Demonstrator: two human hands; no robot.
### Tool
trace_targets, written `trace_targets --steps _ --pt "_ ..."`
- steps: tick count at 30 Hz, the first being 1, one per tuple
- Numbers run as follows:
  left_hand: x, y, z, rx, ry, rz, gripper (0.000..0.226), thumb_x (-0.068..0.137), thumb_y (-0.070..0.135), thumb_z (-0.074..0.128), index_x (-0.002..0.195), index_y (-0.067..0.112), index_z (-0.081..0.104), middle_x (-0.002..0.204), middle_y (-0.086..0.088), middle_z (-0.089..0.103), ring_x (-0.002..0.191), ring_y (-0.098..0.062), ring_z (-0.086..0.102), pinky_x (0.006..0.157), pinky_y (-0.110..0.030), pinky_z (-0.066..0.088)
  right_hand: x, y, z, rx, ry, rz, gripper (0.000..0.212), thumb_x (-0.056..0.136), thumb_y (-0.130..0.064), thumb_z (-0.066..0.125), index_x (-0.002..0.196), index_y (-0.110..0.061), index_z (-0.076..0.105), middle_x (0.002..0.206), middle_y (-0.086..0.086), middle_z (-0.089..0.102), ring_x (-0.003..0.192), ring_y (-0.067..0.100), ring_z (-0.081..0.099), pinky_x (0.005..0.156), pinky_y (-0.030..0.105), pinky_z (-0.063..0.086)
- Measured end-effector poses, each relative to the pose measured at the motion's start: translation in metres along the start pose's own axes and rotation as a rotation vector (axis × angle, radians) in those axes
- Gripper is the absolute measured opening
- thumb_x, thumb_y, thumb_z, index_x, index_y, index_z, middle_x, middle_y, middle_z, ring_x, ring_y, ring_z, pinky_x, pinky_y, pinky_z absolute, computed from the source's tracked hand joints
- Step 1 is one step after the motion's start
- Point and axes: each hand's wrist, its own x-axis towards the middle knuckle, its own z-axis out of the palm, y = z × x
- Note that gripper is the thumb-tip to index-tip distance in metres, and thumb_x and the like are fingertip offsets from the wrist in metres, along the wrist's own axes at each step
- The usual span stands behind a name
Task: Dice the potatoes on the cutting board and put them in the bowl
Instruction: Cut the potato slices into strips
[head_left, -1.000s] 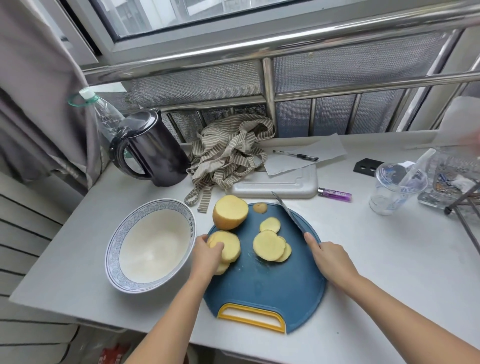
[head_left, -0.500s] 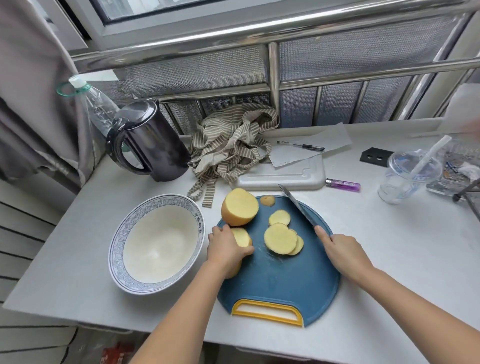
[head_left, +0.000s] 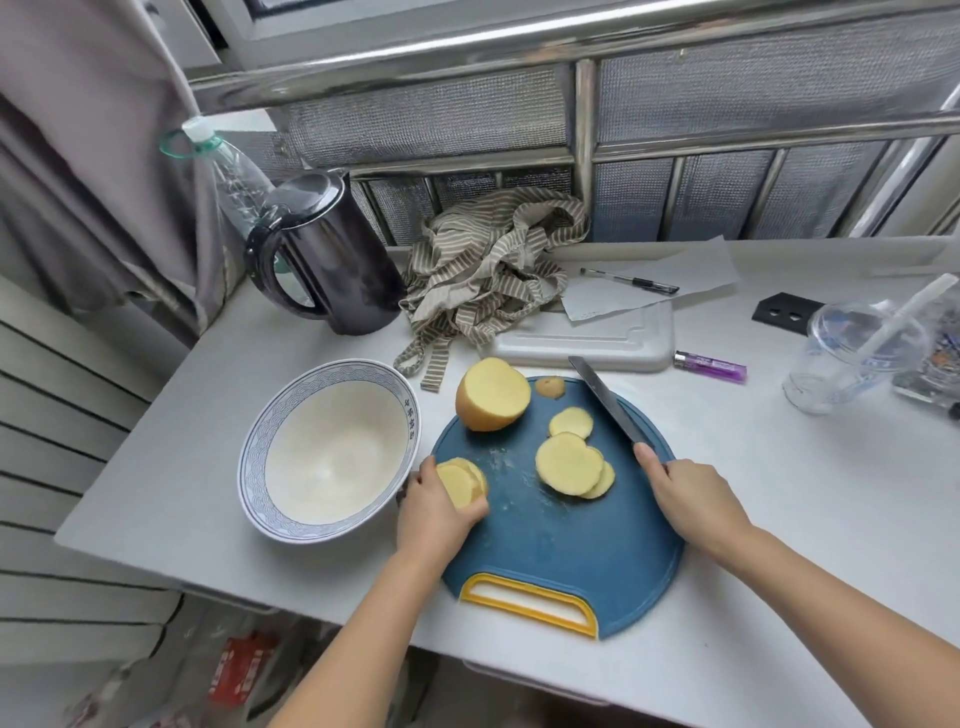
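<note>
Head camera looks down on a pale table (head_left: 779, 493) below a window grille. A round blue cutting board (head_left: 561, 551) with a yellow handle slot lies at the lower centre of the frame.

The left hand (head_left: 436, 512) sits at the board's left edge, its fingers curled round a small stack of potato slices (head_left: 460, 480), which it grips on the board just beside the bowl (head_left: 410, 415). The bowl, white inside with a blue patterned rim, stands left of the board, its rim close to the knuckles.

The right hand (head_left: 691, 499) is at the board's right edge with its fingers wrapped round the handle of a knife (head_left: 608, 402). The blade points toward the upper left, and whether it touches the board cannot be told.

A half potato (head_left: 492, 395) lies at the board's upper left edge with its cut face turned up. Near the centre are overlapping slices (head_left: 569, 462), above them a single slice (head_left: 571, 422), and at the top edge a small end piece (head_left: 549, 386).

Behind the board lie a white tray (head_left: 587, 338), a striped cloth (head_left: 488, 270), and a pen (head_left: 631, 280) on a sheet of paper (head_left: 675, 275). A dark kettle (head_left: 332, 260) and a plastic bottle (head_left: 234, 171) stand at the upper left. A purple lighter (head_left: 710, 366) and a clear cup (head_left: 852, 353) with a straw are at the right.
</note>
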Motion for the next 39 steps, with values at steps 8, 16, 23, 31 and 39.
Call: trace_targets --steps 8,16,23,31,39 --pt "0.008 0.012 -0.006 0.086 -0.096 0.019 0.08 0.068 0.045 0.077 0.136 0.029 0.038 0.131 -0.01 0.039 0.123 -0.029 0.04 0.104 -0.035 0.031 0.001 0.005 -0.009 -0.016 -0.064 -0.018 0.069 0.097 -0.063 0.023 0.061 -0.01 0.047 0.07 0.005 0.057 0.067 0.02 0.053 0.057 0.032 0.036" --pt "0.011 0.032 -0.008 0.231 -0.125 -0.043 0.091 0.067 0.058 0.075 0.139 0.024 0.032 0.133 -0.012 0.035 0.124 -0.031 0.04 0.104 -0.039 0.034 0.002 0.005 -0.014 0.031 -0.081 -0.013 0.067 0.097 -0.063 0.025 0.06 -0.011 0.044 0.07 0.004 0.056 0.066 0.02 0.052 0.057 0.031 0.036" --pt "-0.012 0.1 0.016 0.116 -0.108 0.39 0.094 0.075 0.054 0.072 0.147 0.019 0.023 0.142 -0.002 0.027 0.132 -0.021 0.031 0.104 -0.03 0.035 0.003 0.007 -0.015 0.065 -0.091 -0.012 0.064 0.098 -0.063 0.026 0.058 -0.014 0.042 0.066 0.001 0.054 0.067 0.021 0.052 0.06 0.032 0.037" --pt "-0.014 0.129 0.063 0.337 -0.043 0.285 0.096 0.079 0.06 0.062 0.146 0.009 0.017 0.137 -0.009 0.031 0.124 -0.025 0.035 0.103 -0.033 0.035 0.003 0.008 -0.016 0.078 -0.095 -0.009 0.063 0.098 -0.062 0.027 0.058 -0.015 0.041 0.064 0.0 0.052 0.066 0.021 0.051 0.061 0.032 0.038" --pt "-0.001 0.112 0.054 0.274 -0.024 0.392 0.062 0.084 0.044 0.054 0.135 0.012 0.039 0.134 -0.008 0.031 0.124 -0.025 0.03 0.104 -0.026 0.031 0.003 0.008 -0.018 0.064 -0.108 -0.021 0.064 0.098 -0.062 0.026 0.058 -0.014 0.04 0.064 0.001 0.052 0.065 0.021 0.051 0.06 0.032 0.036"
